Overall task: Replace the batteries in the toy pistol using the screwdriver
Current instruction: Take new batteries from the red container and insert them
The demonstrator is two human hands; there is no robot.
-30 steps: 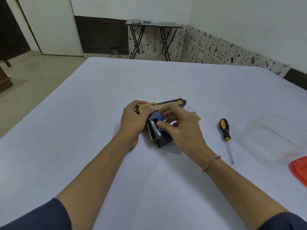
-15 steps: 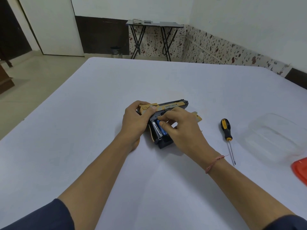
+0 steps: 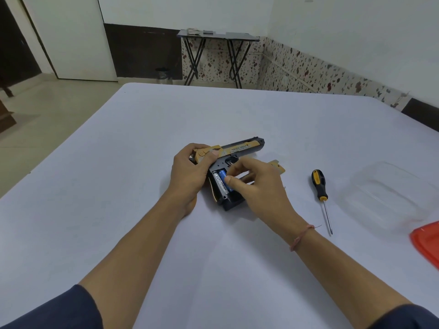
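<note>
A black and gold toy pistol (image 3: pixel 240 148) lies on its side in the middle of the white table (image 3: pixel 118 186), its grip compartment uncovered. Inside the grip sit a silver battery (image 3: pixel 219 182) and a blue battery (image 3: pixel 223 178) side by side. My left hand (image 3: pixel 190 174) grips the rear of the pistol and holds it down. My right hand (image 3: pixel 257 184) rests over the grip with its thumb pressing on the blue battery. The gold battery cover (image 3: pixel 276 165) lies just behind my right hand. A black and yellow screwdriver (image 3: pixel 321 193) lies on the table to the right, untouched.
A clear plastic container (image 3: pixel 389 193) stands at the right of the table, and a red lid (image 3: pixel 427 243) shows at the right edge. A small folding table (image 3: pixel 216 35) stands against the far wall.
The blue battery has gone from tilted up between my right fingers to lying flat in the grip beside the silver one. My right thumb now presses on it. My left hand has stayed put.
</note>
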